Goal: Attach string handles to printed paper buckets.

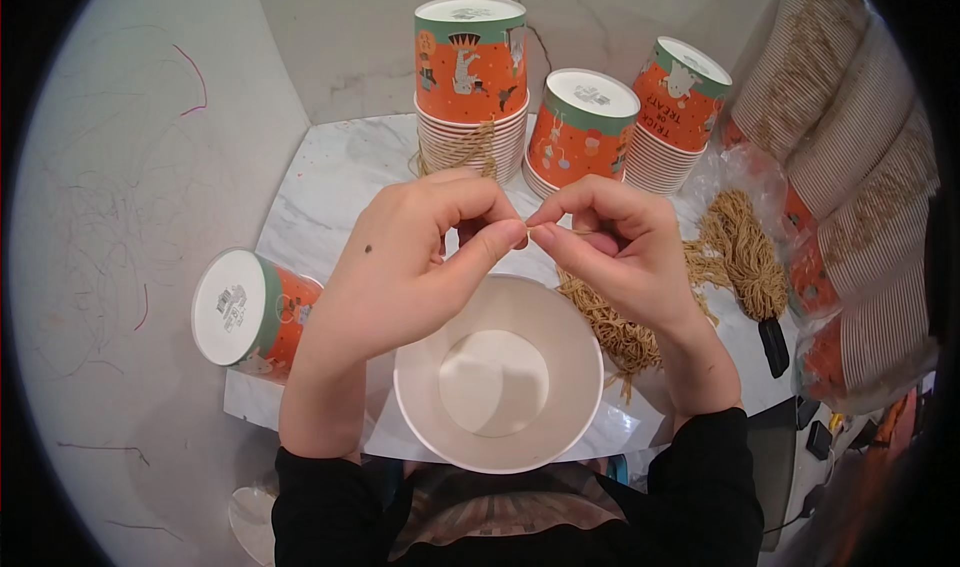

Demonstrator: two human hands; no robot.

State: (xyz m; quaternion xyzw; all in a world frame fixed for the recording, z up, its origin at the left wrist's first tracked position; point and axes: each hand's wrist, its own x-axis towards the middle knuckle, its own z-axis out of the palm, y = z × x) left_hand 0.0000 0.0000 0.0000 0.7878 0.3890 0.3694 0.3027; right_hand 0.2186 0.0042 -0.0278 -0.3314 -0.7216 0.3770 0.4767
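Both hands pinch a thin twine strand (535, 229): left hand (420, 257) and right hand (620, 247) fingers closed on it, above open white paper cup (497, 372) (orange cup stacks behind on marble tabletop (330, 187)).

Clear plastic bags (745, 172) — right, crumpled

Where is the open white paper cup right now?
In the head view the open white paper cup sits low at centre, mouth up, just below both hands, with the left hand and right hand pinching a thin tan string above its far rim.
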